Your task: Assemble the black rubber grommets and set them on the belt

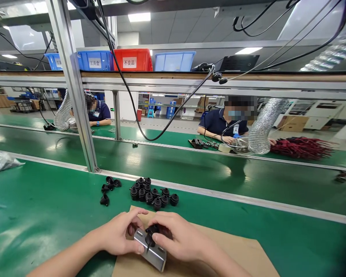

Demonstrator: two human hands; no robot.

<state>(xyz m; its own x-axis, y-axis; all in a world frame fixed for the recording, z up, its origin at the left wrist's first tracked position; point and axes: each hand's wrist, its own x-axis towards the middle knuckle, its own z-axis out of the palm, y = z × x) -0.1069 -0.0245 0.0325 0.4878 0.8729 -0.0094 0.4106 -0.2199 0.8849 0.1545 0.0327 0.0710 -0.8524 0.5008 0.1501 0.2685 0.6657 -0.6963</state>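
Observation:
A silver metal block (pixel 154 257) with slots in its top sits tilted over a brown cardboard sheet (pixel 219 254). My left hand (pixel 122 232) is closed on the block's left end, thumb on the near face. On the block's top is a small round black plastic part (pixel 151 232). My right hand (pixel 178 234) pinches this black part between thumb and fingers. Just beyond the sheet stands a cluster of similar black plastic parts (pixel 148 197), several in number. A smaller group of black cup-like pieces (pixel 104 199) lies to their left.
A metal post (pixel 75 88) rises at left from the green bench (pixel 46 207). A black cable (pixel 161 134) hangs ahead. A clear plastic bag (pixel 1 161) lies far left. Blue bins (pixel 95 60) and a red bin (pixel 134 59) stand on the shelf. Two people (pixel 213 121) sit across the line.

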